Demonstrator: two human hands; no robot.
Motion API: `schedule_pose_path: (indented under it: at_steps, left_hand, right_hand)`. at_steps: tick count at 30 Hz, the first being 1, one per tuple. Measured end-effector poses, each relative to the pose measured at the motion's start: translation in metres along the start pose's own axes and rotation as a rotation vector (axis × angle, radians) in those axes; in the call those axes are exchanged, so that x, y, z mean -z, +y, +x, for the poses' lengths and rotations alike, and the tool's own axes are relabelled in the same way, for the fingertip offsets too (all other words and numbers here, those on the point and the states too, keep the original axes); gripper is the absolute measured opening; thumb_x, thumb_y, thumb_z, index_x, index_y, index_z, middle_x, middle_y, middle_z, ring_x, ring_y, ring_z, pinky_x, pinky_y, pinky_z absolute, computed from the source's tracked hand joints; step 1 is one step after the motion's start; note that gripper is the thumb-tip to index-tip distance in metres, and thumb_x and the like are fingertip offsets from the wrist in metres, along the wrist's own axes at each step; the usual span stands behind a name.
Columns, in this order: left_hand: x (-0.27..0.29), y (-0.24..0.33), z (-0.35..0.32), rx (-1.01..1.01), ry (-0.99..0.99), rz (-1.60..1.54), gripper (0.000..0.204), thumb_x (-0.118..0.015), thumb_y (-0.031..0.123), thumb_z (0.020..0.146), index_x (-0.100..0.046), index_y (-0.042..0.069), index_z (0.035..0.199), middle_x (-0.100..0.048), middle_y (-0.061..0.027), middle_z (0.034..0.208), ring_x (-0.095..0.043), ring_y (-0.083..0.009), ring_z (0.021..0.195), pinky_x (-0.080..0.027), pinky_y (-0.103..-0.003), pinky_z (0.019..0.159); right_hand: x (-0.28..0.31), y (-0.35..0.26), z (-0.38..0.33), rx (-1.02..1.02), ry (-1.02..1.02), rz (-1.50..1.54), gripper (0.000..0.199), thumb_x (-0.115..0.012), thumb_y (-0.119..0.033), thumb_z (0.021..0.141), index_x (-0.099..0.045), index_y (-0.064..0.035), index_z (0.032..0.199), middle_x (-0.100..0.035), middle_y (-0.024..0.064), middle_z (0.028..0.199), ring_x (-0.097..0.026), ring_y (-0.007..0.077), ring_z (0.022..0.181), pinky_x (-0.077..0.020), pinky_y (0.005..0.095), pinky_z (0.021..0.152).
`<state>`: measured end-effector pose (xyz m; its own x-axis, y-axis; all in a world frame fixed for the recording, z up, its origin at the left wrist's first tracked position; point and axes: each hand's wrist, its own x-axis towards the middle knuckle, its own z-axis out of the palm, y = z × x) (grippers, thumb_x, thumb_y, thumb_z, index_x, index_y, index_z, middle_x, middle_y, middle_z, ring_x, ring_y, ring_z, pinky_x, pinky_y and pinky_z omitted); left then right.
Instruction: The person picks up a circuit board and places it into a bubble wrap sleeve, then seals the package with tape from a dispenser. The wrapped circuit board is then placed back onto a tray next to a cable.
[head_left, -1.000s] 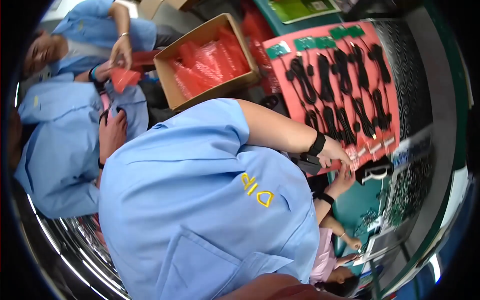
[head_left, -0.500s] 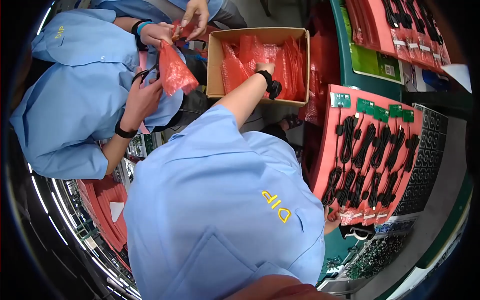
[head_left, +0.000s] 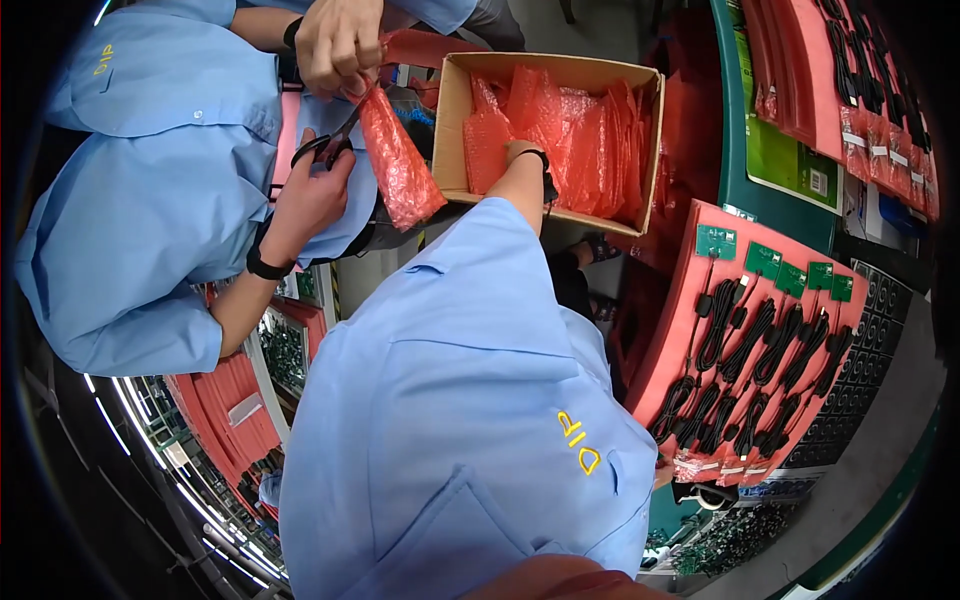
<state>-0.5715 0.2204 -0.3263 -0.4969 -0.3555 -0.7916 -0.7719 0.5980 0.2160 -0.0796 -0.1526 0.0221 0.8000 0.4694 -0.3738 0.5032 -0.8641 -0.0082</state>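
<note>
My left hand (head_left: 518, 152) reaches down into a cardboard box (head_left: 447, 118) full of red bubble-wrap bags (head_left: 565, 125). Its fingers are hidden among them, and a black band circles the wrist. On the right, my right hand (head_left: 663, 472) is at the near left corner of a pink foam sheet (head_left: 690, 290); only a sliver shows beside my blue shirt. Coiled black cables (head_left: 745, 340) with small green circuit boards (head_left: 716, 241) lie on that sheet, and red bags sit over their near ends.
At the upper left a co-worker's hands hold a red bubble-wrap strip (head_left: 400, 170) and black-handled scissors (head_left: 322, 148). More cable-laden foam sheets (head_left: 795, 85) are stacked at the upper right, over a green table edge (head_left: 735, 150). Other pink sheets (head_left: 235, 420) stand at lower left.
The box and the cable sheet sit farther right in view. My left hand is lower among the bags, toward the box's near side. The co-worker's upper hand has come closer, gripping the red strip's top.
</note>
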Motion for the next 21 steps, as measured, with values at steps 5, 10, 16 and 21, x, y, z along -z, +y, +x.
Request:
schedule_pose_path:
  at_steps: [5,10,16,21]
  left_hand:
    - [0.021,0.007,0.030,-0.423,-0.232,0.909,0.060,-0.054,0.044,0.084,-0.042,0.006,0.129,-0.048,-0.0105,0.130,-0.050,-0.0263,0.116,-0.043,-0.044,0.094]
    - [0.010,-0.001,-0.132,0.409,0.194,1.157,0.095,-0.075,0.047,0.066,-0.025,0.009,0.137,-0.038,-0.0133,0.135,-0.048,-0.0309,0.117,-0.044,-0.045,0.094]
    - [0.028,-0.036,-0.103,-0.316,0.313,0.754,0.094,-0.078,0.042,0.064,-0.025,0.009,0.135,-0.039,-0.0182,0.133,-0.052,-0.0353,0.112,-0.047,-0.047,0.090]
    - [0.054,-0.034,-0.126,-0.318,0.016,0.399,0.085,-0.075,0.036,0.070,-0.027,0.005,0.133,-0.048,-0.0207,0.125,-0.056,-0.0376,0.105,-0.047,-0.049,0.089]
  right_hand:
    - [0.002,-0.022,0.004,0.012,-0.039,-0.022,0.060,-0.084,-0.030,0.060,-0.054,0.0008,0.101,-0.054,0.0073,0.078,-0.052,0.0162,0.068,-0.0429,0.0283,0.059]
    - [0.019,-0.027,-0.031,-0.142,-0.028,-0.022,0.055,-0.081,-0.031,0.066,-0.055,0.0009,0.102,-0.056,0.0069,0.077,-0.052,0.0155,0.067,-0.0425,0.0273,0.058]
    - [0.008,-0.050,-0.004,-0.034,-0.015,0.067,0.051,-0.079,-0.031,0.069,-0.055,0.0009,0.102,-0.056,0.0065,0.077,-0.052,0.0150,0.067,-0.0424,0.0268,0.057]
    - [0.007,-0.041,-0.004,-0.039,0.031,0.168,0.048,-0.076,-0.031,0.071,-0.055,0.0010,0.101,-0.056,0.0063,0.077,-0.052,0.0146,0.067,-0.0424,0.0265,0.057]
